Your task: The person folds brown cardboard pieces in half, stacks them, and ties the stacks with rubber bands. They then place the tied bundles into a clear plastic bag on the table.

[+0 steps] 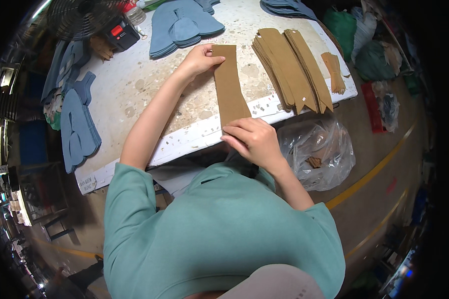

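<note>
A long brown leather-like strip (230, 82) lies lengthwise over the front part of the white table. My left hand (201, 60) pinches its far left corner between thumb and fingers. At the near end, my right hand (252, 138) grips the strip's edge by the table's front, the fingers covering that end. To the right lie two stacks of similar brown strips, the left stack (279, 70) and the right stack (307, 70), their notched ends reaching over the table edge. A small bundle of narrow tan pieces (336, 73) sits beyond them.
Stacked blue-grey cut pieces (184, 27) lie at the back, with more blue pieces (80, 124) along the left edge. A fan (80, 19) and a black-and-red box (119, 34) stand back left. A clear plastic bag (318, 154) with scraps hangs below the worn white table (184, 134).
</note>
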`<action>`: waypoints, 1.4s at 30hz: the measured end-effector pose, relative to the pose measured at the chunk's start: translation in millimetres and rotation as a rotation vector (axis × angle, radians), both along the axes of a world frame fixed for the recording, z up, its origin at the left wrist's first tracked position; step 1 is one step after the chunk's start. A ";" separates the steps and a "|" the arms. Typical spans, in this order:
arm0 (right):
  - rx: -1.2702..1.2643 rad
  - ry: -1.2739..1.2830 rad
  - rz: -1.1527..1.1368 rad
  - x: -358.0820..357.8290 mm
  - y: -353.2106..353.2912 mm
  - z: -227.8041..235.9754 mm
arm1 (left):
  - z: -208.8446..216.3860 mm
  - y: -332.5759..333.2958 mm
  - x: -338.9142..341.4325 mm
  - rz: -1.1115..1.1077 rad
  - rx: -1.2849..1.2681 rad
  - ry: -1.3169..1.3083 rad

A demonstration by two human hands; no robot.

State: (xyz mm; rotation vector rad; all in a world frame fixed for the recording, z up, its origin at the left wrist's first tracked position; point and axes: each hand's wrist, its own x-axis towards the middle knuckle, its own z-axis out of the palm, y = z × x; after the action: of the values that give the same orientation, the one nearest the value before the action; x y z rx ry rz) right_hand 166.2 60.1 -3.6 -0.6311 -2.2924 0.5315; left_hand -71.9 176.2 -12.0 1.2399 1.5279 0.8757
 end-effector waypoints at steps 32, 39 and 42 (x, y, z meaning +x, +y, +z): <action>-1.206 0.575 0.167 -42.4 35.4 9.0 | 14.2 -74.8 4.7 0.017 -0.304 -0.861; -1.311 0.411 0.128 -79.0 42.6 -18.8 | 2.2 -56.4 -80.1 0.225 -0.021 -0.348; -1.165 0.297 0.015 -90.8 32.9 -25.5 | -9.7 -55.4 -96.6 0.318 0.086 -0.036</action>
State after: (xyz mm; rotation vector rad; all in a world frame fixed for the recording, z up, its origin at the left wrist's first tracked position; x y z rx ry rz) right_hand 75.4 93.0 -29.1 -0.9552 -1.5314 1.8540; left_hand -168.5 120.9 -21.7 1.0493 1.7009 1.1731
